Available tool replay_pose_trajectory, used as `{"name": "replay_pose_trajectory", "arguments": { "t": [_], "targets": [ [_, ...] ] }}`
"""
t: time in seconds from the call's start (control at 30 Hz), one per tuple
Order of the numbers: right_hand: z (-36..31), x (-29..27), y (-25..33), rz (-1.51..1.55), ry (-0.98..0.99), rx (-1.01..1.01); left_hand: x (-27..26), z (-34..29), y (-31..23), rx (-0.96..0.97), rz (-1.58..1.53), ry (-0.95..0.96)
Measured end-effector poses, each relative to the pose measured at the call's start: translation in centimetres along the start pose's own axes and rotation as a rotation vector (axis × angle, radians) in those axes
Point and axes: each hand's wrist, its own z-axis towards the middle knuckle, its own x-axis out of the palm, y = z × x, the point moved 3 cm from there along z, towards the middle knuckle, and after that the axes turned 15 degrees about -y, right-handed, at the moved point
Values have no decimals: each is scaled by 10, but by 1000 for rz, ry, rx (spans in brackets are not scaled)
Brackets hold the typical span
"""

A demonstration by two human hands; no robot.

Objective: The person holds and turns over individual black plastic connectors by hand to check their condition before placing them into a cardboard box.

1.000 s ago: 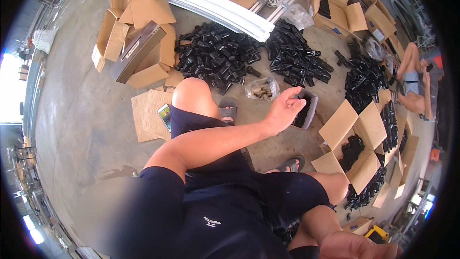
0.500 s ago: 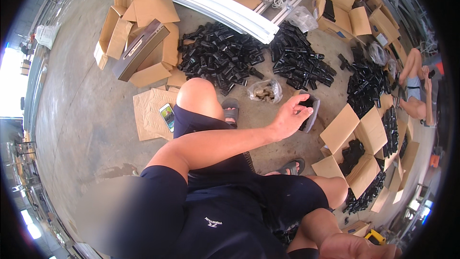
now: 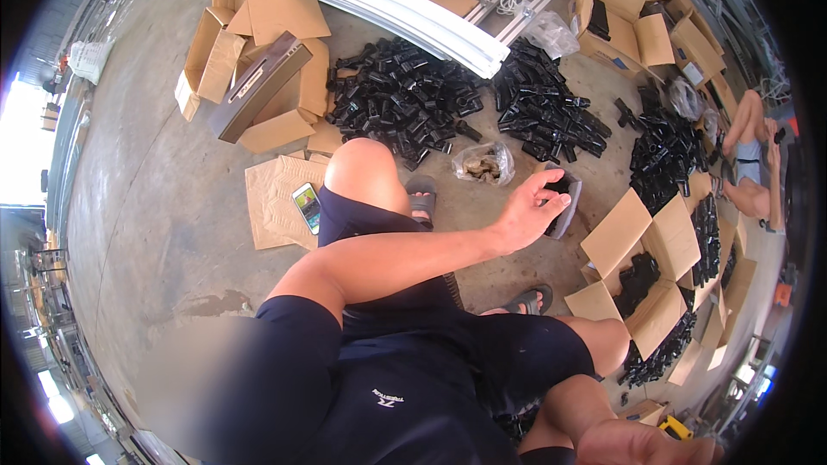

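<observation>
I see a bare concrete floor [image 3: 155, 207], biggest thing in frame. Long white metal rails [image 3: 370, 4] run across the top. 2 big heaps of black plastic fittings: 1 pile [image 3: 405, 103] left of centre, 1 pile [image 3: 543, 108] just right of it, rails lying over their top edge. A 3rd black heap [image 3: 668, 151] sits further right, near another person [image 3: 749, 164] seated at the right rim. Flattened and open cardboard boxes [image 3: 258, 60] lie upper left with a dark long panel [image 3: 258, 86] on them. An open carton [image 3: 642, 275] at right holds more black parts. A flat cardboard sheet [image 3: 276, 198] lies by my raised knee [image 3: 366, 168], a phone [image 3: 307, 207] on its right edge. A clear bag [image 3: 485, 164] of brownish bits sits between the knee and the piles. A sandalled foot [image 3: 420, 198] shows just beside the knee, another sandal [image 3: 525, 301] lower.

Left hand [image 3: 530, 215]: arm crosses over the thigh, fingers curled, thumb and fingertips pinching a small black part [image 3: 558, 185], held above a dark grey tray-like piece [image 3: 568, 207] on the floor, just left of the open carton. Contact between part and tray: cannot tell.

Right hand [image 3: 646, 443]: at the bottom edge, palm up, fingers loosely spread, holding nothing I can see.
</observation>
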Motion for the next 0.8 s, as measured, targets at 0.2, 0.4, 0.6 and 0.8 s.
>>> {"name": "replay_pose_trajectory", "arguments": {
  "t": [0.2, 0.4, 0.6, 0.8],
  "targets": [
    [-1, -1, -5, 88, 26, 33, 4, -5, -9, -35, 10, 10],
    [-2, -3, 0, 28, 11, -15, 2, -3, -7, -20, 9, 11],
    [1, -3, -3, 30, 12, 0, 2, -3, -7, -40, 8, 19],
    [-1, -4, -2, 45, -8, -17, 3, -5, -11, -54, -2, 23]
  ]
}}
